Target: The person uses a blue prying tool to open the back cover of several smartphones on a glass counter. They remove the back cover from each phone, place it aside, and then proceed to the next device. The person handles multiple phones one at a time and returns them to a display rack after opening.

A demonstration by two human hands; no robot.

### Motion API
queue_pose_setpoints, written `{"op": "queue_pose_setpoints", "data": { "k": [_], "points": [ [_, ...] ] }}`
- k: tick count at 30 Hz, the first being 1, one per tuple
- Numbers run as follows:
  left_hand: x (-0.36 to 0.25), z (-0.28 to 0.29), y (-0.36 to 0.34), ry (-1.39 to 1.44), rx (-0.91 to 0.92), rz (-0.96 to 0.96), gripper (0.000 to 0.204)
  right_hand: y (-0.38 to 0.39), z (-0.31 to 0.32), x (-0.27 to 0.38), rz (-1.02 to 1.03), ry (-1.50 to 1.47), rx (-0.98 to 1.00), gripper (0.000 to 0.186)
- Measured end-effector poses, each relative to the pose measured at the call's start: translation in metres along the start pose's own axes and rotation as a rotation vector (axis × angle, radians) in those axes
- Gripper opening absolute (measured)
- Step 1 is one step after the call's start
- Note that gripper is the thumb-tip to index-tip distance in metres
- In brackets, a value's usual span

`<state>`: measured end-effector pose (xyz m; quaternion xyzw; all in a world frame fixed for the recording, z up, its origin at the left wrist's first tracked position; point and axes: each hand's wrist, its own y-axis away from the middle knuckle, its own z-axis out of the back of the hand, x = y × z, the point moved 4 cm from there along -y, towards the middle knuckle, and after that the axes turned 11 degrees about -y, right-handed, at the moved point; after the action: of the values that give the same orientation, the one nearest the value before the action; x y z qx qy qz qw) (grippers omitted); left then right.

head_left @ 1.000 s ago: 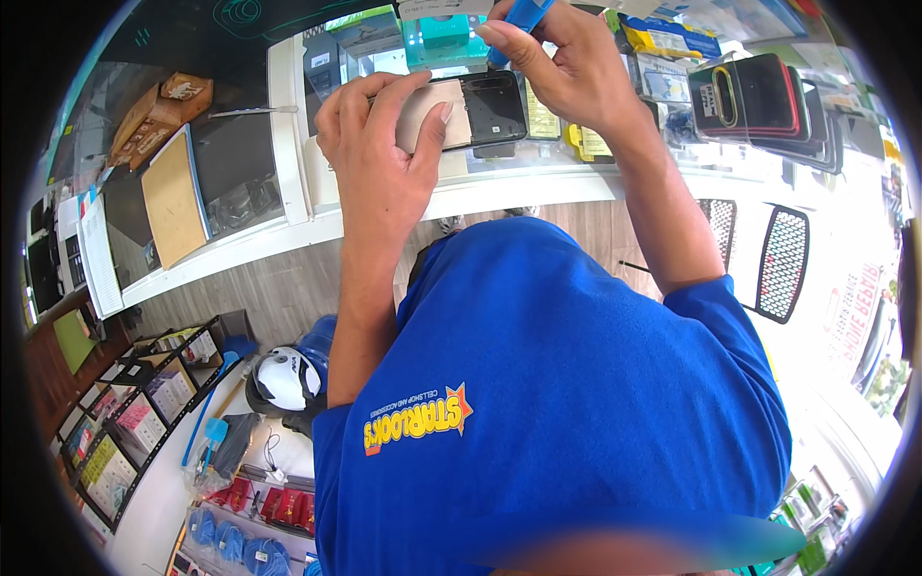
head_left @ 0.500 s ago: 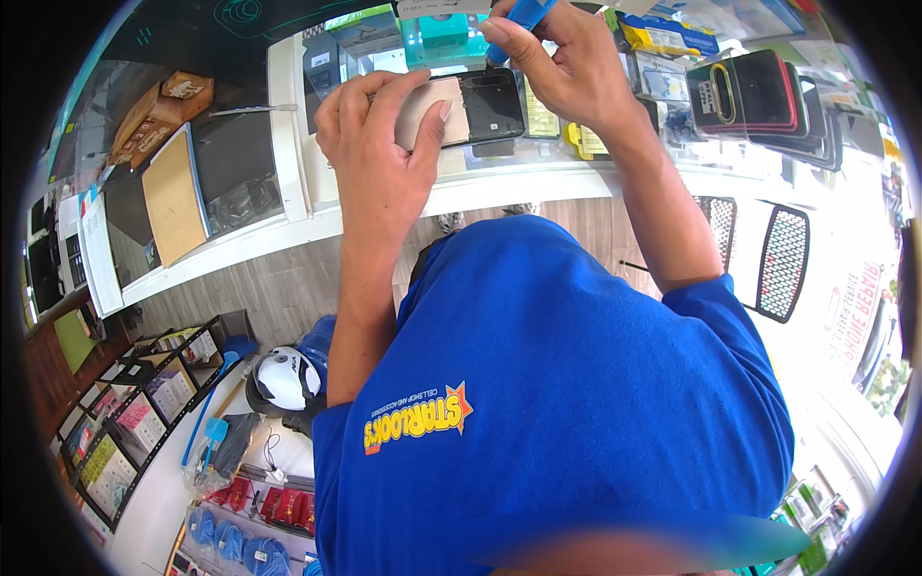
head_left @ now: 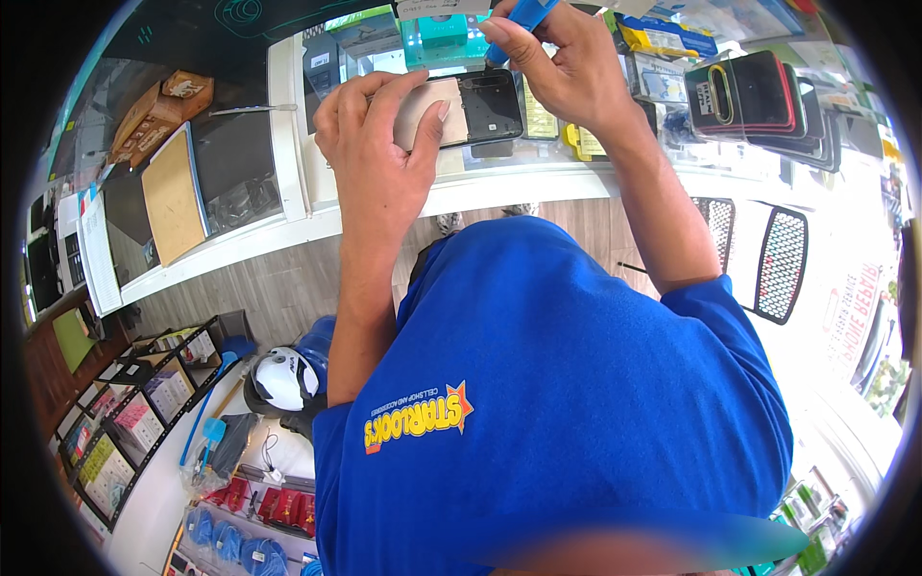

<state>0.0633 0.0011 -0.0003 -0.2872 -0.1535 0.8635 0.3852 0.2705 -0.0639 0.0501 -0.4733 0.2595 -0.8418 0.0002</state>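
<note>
A black phone [head_left: 494, 108] lies on the glass counter, with a beige card-like piece [head_left: 455, 108] covering its left part. My left hand [head_left: 376, 144] grips phone and card together, its thumb pressed on the card and its fingers along the far edge. In my right hand [head_left: 576, 82] is a blue pen-like tool [head_left: 528, 15] with a dark tip, which meets the phone's far edge near its right corner. The tool's upper end runs out of view, so its exact kind does not show.
Phone cases [head_left: 744, 96] stand stacked at the right on the counter. A yellow-and-blue package [head_left: 665, 36] and a teal box [head_left: 444, 36] are beyond my hands. Brown cardboard [head_left: 178, 197] leans at the left. The counter's white front edge [head_left: 480, 199] runs before me.
The phone and my left hand have shifted very slightly to the left. The tool's tip stays at the phone's far edge.
</note>
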Motion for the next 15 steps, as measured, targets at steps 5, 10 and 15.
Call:
{"op": "queue_pose_setpoints", "data": {
  "k": [5,10,15],
  "points": [
    [-0.0002,0.0,0.0,0.005,-0.004,0.006,0.034,0.0006,-0.0007,-0.0025,-0.011,-0.029,-0.021,0.026],
    [-0.0003,0.0,0.0002,0.004,-0.015,0.005,0.033,0.0,-0.0008,-0.0034,0.003,-0.024,-0.022,0.026],
    [-0.0008,-0.0004,0.0001,-0.003,-0.03,0.0,0.033,-0.0001,-0.0013,-0.004,0.0,-0.03,0.002,0.027]
  ]
}}
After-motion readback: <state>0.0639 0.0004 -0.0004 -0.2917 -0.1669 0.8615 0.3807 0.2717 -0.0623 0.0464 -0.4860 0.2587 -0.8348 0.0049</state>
